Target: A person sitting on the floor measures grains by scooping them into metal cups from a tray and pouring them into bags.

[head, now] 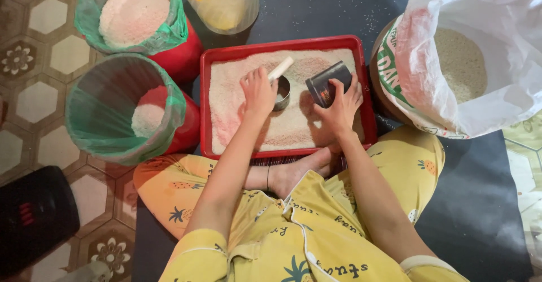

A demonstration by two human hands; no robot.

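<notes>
Red plastic tray (364,95) of white rice keeps spill contained; our left hand (258,93) grips small metal scoop (281,90), right hand (340,106) tilts dark cylindrical can (327,83) toward it.

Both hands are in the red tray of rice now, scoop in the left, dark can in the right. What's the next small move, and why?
Probably tip the metal scoop in the left hand toward the dark can. The right hand holds the can tilted with its mouth facing the scoop, close beside it over the red tray.
</notes>
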